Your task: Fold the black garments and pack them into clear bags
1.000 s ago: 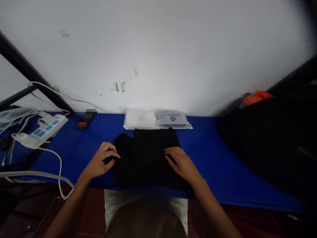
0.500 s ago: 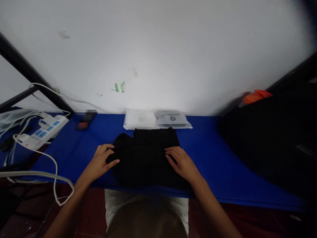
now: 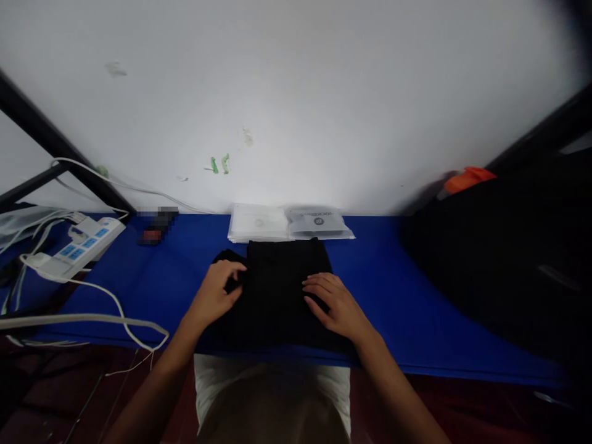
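Note:
A black garment (image 3: 277,296), folded, lies on the blue table in front of me; its exact kind is hard to make out in the dark. My left hand (image 3: 219,293) rests over the garment's left part, fingers bent and the thumb apart from them. On its right side, my right hand (image 3: 330,302) lies with fingers stretched out over the cloth. Just beyond the garment is a stack of white plastic packaging bags (image 3: 259,222). Beside that stack lies a frosted bag (image 3: 319,223) with a dark round logo.
A white power strip (image 3: 87,250) with plugs and cables stands at the left. A white cable (image 3: 139,322) loops over the table's front edge near my left forearm. A partly blurred dark object (image 3: 157,227) lies at the back left. A large black pile (image 3: 499,259) fills the right.
My left hand has moved right, from the garment's left edge further onto the cloth. My right hand stays at nearly the same place. The cable loop by my left arm has shifted right.

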The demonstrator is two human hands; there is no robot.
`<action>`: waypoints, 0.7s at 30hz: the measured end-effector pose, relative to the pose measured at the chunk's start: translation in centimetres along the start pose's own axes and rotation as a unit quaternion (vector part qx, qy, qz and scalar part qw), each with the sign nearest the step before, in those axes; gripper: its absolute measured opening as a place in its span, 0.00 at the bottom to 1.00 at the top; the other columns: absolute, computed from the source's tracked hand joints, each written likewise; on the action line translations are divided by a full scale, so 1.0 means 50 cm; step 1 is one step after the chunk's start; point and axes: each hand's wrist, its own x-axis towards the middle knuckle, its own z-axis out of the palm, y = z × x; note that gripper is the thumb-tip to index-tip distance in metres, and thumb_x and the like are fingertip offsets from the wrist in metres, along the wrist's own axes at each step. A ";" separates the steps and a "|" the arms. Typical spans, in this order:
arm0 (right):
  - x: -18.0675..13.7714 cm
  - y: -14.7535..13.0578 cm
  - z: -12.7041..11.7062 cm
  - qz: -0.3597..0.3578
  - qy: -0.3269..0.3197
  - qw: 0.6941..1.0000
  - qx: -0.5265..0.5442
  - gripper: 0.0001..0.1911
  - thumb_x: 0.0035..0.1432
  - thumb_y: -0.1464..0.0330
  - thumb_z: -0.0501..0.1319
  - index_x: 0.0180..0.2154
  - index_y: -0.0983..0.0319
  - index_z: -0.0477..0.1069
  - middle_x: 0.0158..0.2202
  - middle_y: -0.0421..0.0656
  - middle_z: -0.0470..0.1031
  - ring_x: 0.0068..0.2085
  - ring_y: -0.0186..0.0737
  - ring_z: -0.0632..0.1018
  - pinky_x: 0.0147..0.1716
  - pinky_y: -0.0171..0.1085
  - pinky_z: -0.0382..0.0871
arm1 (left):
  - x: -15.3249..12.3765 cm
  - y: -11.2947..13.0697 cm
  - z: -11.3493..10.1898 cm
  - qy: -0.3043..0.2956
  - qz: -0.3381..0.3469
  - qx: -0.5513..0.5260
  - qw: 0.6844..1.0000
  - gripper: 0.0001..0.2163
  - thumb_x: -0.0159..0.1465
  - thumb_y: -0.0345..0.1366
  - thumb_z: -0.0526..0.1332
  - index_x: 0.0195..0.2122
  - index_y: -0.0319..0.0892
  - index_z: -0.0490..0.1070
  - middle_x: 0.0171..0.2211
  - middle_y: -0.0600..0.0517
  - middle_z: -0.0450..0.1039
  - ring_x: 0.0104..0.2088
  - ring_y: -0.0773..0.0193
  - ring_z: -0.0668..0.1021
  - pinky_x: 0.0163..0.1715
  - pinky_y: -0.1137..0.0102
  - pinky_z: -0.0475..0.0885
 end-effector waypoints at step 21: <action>-0.004 0.002 -0.001 0.006 0.045 0.999 0.024 0.09 0.62 0.70 0.59 0.45 0.60 0.72 0.44 0.48 0.78 0.50 0.48 0.75 0.50 0.51 0.70 | -0.062 -0.008 0.037 0.076 -0.151 0.170 0.971 0.12 0.59 0.45 0.64 0.30 0.42 0.71 0.57 0.40 0.63 0.59 0.39 0.63 0.54 0.43 0.62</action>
